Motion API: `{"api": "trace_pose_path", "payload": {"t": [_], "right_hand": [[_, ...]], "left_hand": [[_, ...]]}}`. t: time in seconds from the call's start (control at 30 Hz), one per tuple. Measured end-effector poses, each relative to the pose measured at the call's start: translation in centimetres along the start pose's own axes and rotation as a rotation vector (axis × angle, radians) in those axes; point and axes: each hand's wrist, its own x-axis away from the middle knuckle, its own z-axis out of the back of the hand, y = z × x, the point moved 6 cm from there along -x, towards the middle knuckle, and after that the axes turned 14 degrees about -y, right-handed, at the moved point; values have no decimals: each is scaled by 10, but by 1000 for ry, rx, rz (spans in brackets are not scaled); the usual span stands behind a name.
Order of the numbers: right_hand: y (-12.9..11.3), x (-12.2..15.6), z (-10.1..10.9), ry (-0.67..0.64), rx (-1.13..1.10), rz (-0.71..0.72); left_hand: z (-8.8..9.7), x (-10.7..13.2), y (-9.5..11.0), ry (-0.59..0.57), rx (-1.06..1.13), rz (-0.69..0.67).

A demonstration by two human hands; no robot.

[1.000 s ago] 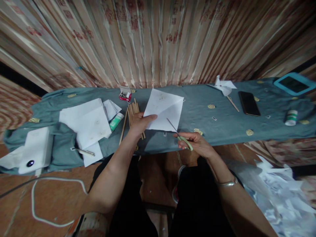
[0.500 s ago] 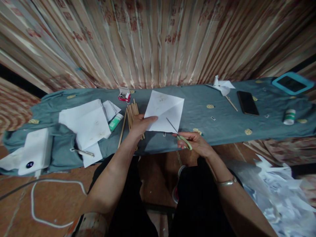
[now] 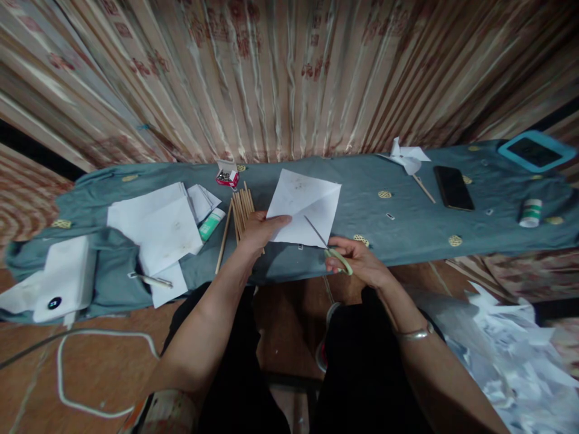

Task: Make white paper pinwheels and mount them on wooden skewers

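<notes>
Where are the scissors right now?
In the head view, the green-handled scissors are just right of centre, in the person's right hand, with a blade lying across the near right corner of the white paper sheet.

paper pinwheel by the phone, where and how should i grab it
Probably best by the bare lower part of its stick, pinched from the near side. The stick slants toward the person, its free end beside the phone, while the folded paper head lies at the far end and looks easy to crush. The right hand is nearer but holds scissors.
</notes>
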Motion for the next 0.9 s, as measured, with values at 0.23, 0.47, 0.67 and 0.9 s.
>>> {"api": "trace_pose_path", "payload": {"t": [0.23,0.47,0.67,0.9], "right_hand": [[2,-1,0,33,-39,14],[3,-2,0,51,-39,19],[-2,4,-2,-60,52,-15],[-14,39,39,39,212,-8]], "left_hand": [[-1,1,1,1,33,8],[1,0,0,20,10,-7],[5,-4,-1,11,23,-41],[17,-2,10,50,32,-120]]}}
